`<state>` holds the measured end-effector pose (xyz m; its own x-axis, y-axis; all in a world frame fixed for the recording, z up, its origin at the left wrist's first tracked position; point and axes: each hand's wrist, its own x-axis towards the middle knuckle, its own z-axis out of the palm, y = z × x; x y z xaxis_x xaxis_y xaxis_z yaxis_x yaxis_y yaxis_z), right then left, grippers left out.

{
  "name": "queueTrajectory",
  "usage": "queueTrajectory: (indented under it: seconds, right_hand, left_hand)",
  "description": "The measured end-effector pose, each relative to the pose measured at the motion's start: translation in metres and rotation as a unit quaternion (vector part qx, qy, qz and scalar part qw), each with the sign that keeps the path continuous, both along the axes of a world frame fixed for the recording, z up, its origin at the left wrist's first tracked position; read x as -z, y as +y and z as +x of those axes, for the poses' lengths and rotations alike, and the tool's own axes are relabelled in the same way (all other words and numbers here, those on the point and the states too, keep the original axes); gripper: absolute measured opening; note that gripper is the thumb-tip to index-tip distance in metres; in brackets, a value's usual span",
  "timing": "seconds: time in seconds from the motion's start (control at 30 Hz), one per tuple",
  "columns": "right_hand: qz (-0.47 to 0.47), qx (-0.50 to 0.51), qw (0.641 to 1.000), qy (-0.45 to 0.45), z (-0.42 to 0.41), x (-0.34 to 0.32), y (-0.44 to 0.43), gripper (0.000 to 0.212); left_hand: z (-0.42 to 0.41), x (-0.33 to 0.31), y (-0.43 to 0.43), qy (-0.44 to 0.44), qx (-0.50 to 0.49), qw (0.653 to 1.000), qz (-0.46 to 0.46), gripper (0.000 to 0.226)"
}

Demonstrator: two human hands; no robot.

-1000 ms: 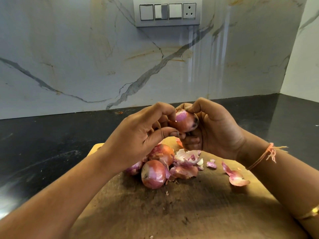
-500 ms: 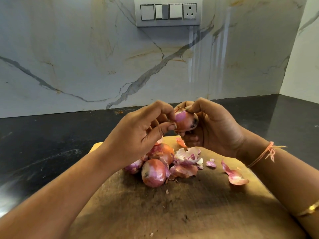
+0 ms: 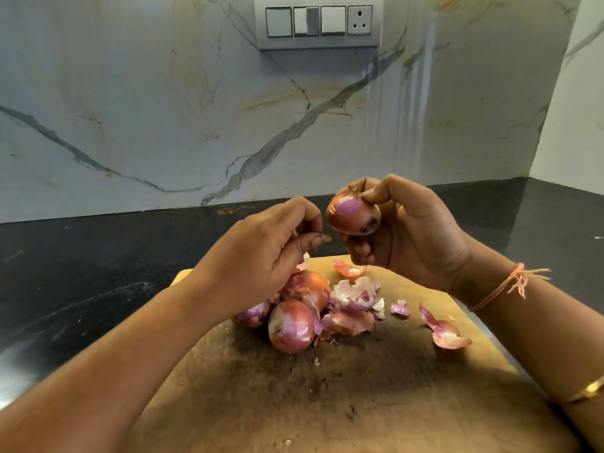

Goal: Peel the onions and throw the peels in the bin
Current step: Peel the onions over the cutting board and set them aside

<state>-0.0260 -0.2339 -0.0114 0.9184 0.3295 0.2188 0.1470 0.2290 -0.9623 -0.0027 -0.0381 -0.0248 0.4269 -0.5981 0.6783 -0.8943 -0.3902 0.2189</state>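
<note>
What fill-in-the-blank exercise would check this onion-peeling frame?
1. The raised onion is gripped by the ____ hand.
2. The left hand pinches a small scrap of ____.
3. The other onions and loose peels lie on the cutting board, which is made of ____.
4. No ____ for the peels is in view.
Missing words: right; peel; wood; bin.
</note>
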Motion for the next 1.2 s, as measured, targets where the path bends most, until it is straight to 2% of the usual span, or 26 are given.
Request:
queueTrajectory:
  seconds: [0.13,0.27,0.4,0.6,0.73,0.97,1.2]
  right_hand:
    - [-0.003,-0.015,1.0,-0.006,0.002,0.001,0.001,0.032]
    - [-0.013,-0.022,1.0,-0.01,0.001,0.001,0.001,0.036]
    - [-0.04,-0.017,0.999,-0.026,0.0,0.001,0.002,0.035]
    - [-0.073,0.003,0.996,-0.054,-0.001,0.003,0.004,0.029]
    - [-0.074,0.01,0.996,-0.052,-0.001,0.003,0.005,0.029]
    - [-0.048,0.0,0.998,-0.039,-0.004,-0.003,0.0,0.036]
    - [-0.1,0.013,0.995,-0.026,-0.002,0.001,0.002,0.039]
  left_hand:
    - [-0.001,-0.003,-0.001,0.004,-0.051,0.997,-0.065,0.01]
    - [-0.006,-0.005,-0.004,0.065,-0.066,0.988,-0.121,0.005]
    - [-0.007,-0.004,-0.006,0.085,-0.073,0.985,-0.129,0.013]
    - [-0.007,-0.004,-0.006,0.082,-0.081,0.986,-0.123,0.01]
    - [-0.007,-0.003,-0.006,0.083,-0.089,0.985,-0.123,0.01]
    - [0.003,0.0,0.0,0.082,-0.158,0.978,-0.112,0.013]
    - [-0.01,-0.005,-0.008,0.107,-0.041,0.979,-0.171,0.015]
